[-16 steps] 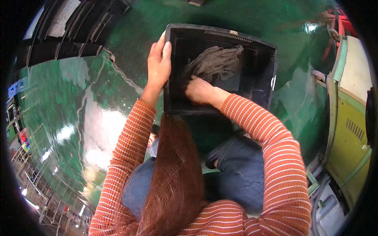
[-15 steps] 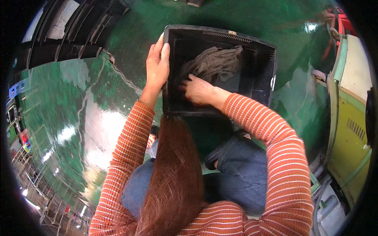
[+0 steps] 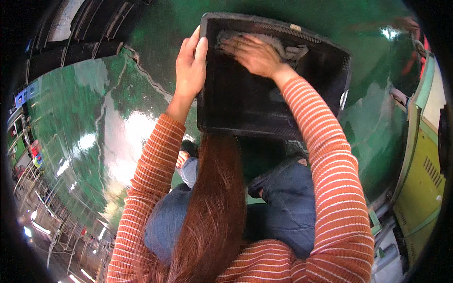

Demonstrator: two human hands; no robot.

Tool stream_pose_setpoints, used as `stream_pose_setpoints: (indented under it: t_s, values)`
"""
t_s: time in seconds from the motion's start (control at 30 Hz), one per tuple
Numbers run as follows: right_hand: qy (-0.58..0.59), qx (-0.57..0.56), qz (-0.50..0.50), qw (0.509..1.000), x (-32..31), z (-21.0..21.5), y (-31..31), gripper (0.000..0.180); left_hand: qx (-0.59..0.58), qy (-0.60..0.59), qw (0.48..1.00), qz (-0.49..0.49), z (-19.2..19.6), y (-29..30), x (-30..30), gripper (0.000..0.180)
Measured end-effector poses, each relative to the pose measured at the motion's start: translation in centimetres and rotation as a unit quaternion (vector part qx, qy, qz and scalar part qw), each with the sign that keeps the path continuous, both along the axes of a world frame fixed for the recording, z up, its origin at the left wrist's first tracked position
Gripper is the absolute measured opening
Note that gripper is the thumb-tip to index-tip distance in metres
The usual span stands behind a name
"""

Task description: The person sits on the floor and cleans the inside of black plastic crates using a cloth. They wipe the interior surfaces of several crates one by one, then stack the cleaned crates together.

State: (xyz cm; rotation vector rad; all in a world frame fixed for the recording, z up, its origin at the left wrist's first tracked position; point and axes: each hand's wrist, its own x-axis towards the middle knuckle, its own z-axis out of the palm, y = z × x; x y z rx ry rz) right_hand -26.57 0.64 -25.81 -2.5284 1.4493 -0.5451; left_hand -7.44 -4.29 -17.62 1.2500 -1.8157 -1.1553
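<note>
A black plastic crate [image 3: 255,106] is tilted in front of me, its inside facing up. My left hand [image 3: 191,63] grips its left wall, thumb on the rim and fingers behind the outer side. Inside, a crumpled grey cloth [image 3: 293,53] lies in the far left part. My right hand [image 3: 255,54] rests flat over this cloth, fingers stretched toward the far left corner. Part of the cloth is hidden beneath the palm. Pale specks show on the crate's far rim and right edge.
Below the crate are my knees in blue jeans [image 3: 288,205]. Cracked green floor [image 3: 66,104] spreads around. Dark ribbed panels [image 3: 89,54] stand at the far left. A yellow-green machine cabinet [image 3: 420,184] is at the right, with a caster [image 3: 398,96] near it.
My right hand has gone from the crate's near left part to its far left corner. The cloth has shifted far-left and bunched under it. The crate's far side sits slightly higher in view.
</note>
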Motion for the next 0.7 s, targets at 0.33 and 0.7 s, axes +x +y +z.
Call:
stream_pose_setpoints:
  t_s: [0.33,0.7]
  values:
    - [0.029,0.255,-0.028,0.966,7.3,4.7,5.2,0.025,0.015,0.008,0.999,0.027,-0.3,0.2,-0.4,0.037]
    - [-0.011,0.47,0.115,0.875,7.8,3.1,5.4,0.034,-0.017,0.006,0.999,0.034,0.0,0.1,-0.8,0.037]
